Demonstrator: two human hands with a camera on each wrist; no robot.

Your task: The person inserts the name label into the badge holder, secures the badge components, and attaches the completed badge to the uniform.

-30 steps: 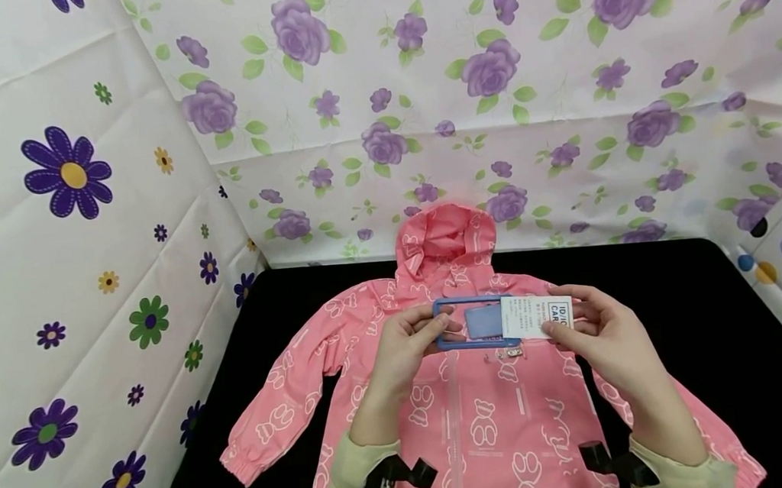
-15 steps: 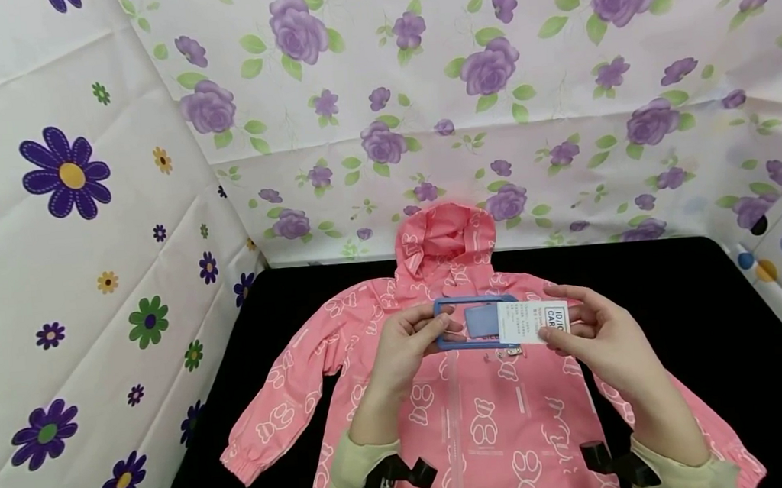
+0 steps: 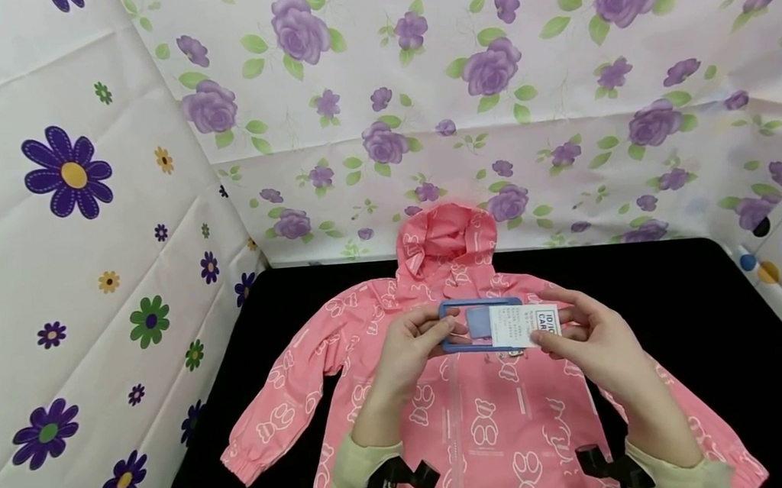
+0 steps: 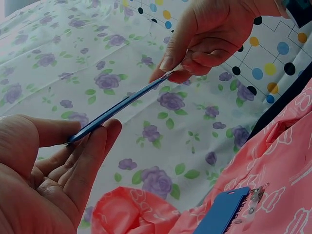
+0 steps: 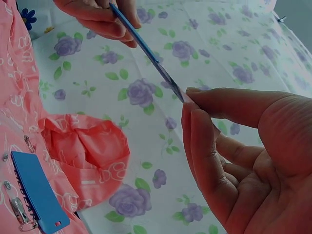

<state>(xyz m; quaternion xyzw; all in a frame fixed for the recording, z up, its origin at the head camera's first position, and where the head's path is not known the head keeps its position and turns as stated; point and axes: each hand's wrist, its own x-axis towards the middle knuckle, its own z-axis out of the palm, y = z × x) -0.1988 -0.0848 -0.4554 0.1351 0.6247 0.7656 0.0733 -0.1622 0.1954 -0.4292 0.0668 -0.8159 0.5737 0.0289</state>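
Note:
My left hand (image 3: 409, 342) pinches the left end of a blue card holder (image 3: 485, 301), a thin frame with a see-through middle. Between thumb and fingers of my right hand (image 3: 587, 332) is a white card (image 3: 510, 326) printed "ID/IC CARD". Its left part overlaps the holder's right half. Both wrist views show them edge-on, the holder (image 4: 112, 109) and card in one slanting line. A blue plate (image 5: 39, 187) lies on the pink jacket beneath, with small metal clips (image 5: 20, 212) beside it; in the head view it shows through the holder.
The pink hooded jacket (image 3: 484, 420) with white bear outlines lies spread on a black table (image 3: 679, 313), hood toward the back. Flowered cloth walls (image 3: 378, 84) stand behind and at the left, with a dotted one at the right.
The card and my right hand have moved left, so the card overlaps more of the holder. The holder and left hand have shifted slightly right.

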